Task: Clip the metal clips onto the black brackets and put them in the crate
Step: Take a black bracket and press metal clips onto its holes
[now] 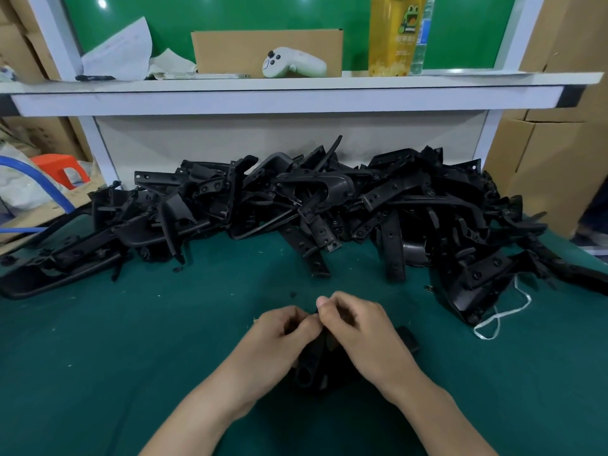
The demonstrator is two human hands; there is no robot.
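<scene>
Black bracket [309, 365] is being gripped by the left hand [279, 337], with the right hand [358, 327] pinching its top end. Clipping is seemingly proceeding, and pressing the clip firmly home is probably coming next.

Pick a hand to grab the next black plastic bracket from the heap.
Right, probably. The right hand pinches only the top of the held black plastic bracket, and the heap of brackets comes nearest on its side. The left hand grips the same bracket and could keep it.
</scene>
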